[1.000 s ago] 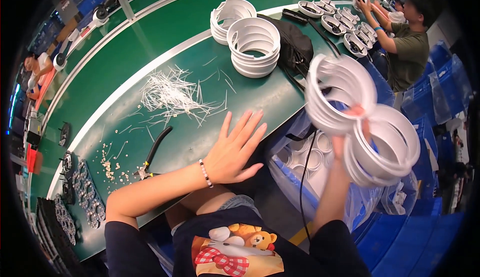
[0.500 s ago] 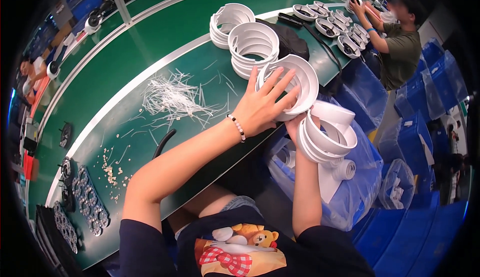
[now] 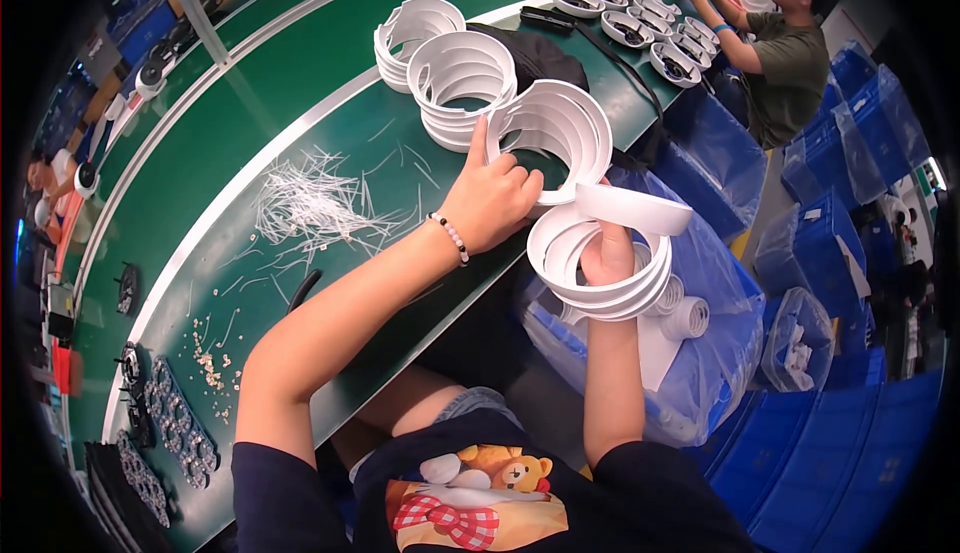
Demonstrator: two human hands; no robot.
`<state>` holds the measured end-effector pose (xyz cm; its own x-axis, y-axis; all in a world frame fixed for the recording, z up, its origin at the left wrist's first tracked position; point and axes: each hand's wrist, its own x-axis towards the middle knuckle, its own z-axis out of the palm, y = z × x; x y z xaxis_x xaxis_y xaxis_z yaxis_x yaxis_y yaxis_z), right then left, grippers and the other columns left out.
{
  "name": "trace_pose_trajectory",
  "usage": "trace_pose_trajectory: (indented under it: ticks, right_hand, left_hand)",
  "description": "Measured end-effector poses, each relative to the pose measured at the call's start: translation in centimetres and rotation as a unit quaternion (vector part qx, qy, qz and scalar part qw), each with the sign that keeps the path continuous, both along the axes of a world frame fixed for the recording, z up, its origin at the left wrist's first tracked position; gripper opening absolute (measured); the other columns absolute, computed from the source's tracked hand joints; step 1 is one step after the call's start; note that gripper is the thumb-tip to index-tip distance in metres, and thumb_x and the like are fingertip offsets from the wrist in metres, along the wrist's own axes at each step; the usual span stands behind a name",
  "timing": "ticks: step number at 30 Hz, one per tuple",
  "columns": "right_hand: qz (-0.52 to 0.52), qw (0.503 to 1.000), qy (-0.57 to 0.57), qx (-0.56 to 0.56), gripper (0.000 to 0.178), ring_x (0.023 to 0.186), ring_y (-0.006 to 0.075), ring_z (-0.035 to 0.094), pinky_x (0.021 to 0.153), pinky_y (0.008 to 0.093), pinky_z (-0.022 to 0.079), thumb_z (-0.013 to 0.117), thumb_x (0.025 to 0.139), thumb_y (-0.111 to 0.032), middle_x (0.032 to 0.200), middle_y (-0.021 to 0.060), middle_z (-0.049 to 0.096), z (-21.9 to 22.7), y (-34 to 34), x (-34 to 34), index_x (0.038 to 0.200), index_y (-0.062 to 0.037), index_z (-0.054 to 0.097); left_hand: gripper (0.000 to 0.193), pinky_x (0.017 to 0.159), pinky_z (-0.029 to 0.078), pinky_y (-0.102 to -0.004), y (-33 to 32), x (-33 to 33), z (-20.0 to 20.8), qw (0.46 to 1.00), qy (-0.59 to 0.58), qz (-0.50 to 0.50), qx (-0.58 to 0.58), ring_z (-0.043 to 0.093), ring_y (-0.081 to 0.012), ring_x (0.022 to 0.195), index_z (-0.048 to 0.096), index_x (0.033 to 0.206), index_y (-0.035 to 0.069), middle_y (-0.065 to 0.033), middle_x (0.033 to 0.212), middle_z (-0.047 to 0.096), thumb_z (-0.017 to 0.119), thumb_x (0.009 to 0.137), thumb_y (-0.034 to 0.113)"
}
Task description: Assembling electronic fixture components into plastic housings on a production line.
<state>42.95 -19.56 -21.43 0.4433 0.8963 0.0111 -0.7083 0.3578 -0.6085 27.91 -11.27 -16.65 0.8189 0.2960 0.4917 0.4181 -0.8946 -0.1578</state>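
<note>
In the head view, your left hand [image 3: 490, 205] is at the centre of the frame, its index finger laid along the outside of a tilted white ring stack [image 3: 588, 138] and the other fingers curled against the lower rim; you cannot be told to be pinching it, as the fingertips are partly hidden. Your right hand [image 3: 608, 255], right of centre, shows inside the opening of the nearer ring stack [image 3: 600, 299] and looks clamped on its wall, though most of the fingers are out of sight. A loose-looking white band [image 3: 645, 211] slants across that stack's upper side, right by the tilted one. Watch that band: if the rings are only nested, tipping your right wrist could let it slide off. The nearer stack hangs beyond the table edge, above the blue plastic bag [image 3: 725, 353] at lower right, so a slack right grip would probably drop rings onto the small white cylinders [image 3: 685, 318] there. Left of the tilted stack, another white stack [image 3: 462, 113] stands on the green tabletop [image 3: 195, 303], just beside your index finger; pushing too far up and left could knock it into the stack behind [image 3: 397, 45], near the upper centre.
</note>
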Motion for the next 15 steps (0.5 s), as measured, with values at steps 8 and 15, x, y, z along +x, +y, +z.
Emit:
trace_pose_trajectory:
  ticks: [8, 15]
  right_hand:
    - [0.018, 1.000, -0.005, 0.024, 0.032, 0.095, 0.0187, 0.053, 0.086, 0.0324, 0.042, 0.062, 0.077, -0.011, 0.103, 0.0100, 0.056, 1.4, -0.8, 0.4, 0.106, -0.0016, 0.051]
    - [-0.026, 0.994, -0.075, -0.077, 0.033, 0.081, 0.0146, 0.055, 0.075, 0.0236, 0.043, 0.060, 0.079, -0.011, 0.090, 0.0105, 0.058, 2.2, -1.8, 1.3, 0.107, 0.0043, 0.050]
  left_hand:
    - [0.034, 0.097, 0.015, -0.0615, 0.1, 0.3, 0.5, 1.000, 0.016, -0.009, -0.023, 0.055, -0.0160, 0.083, 0.054, 0.083, 0.009, -0.0001, 0.068, 0.054, 0.070, 0.057, 0.024]
    - [0.035, 0.097, 0.014, -0.0628, 0.4, 0.6, 0.6, 0.999, 0.037, -0.005, -0.015, 0.055, -0.0175, 0.087, 0.054, 0.083, 0.009, -0.0008, 0.068, 0.054, 0.071, 0.057, 0.026]
